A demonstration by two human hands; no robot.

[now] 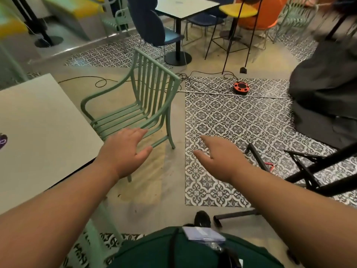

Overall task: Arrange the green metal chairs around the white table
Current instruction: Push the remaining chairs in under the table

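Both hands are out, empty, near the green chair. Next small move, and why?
Probably reach in and grip the green metal chair by its near armrest and backrest: left hand and right hand are open, holding nothing, and the chair stands just off the white table, not tucked in.

Both hands, left (123,149) and right (218,157), are held open near the chair (135,105) beside the table (42,128).

I see a beige floor (170,180) set with panels of black-and-white patterned tile (241,122). An orange cable reel (241,88) sits on the tile, its black cord (100,87) trailing left. Farther back, a blue chair (154,29), a yellow stool (238,9) and an orange seat (257,22) crowd a far table (185,6).
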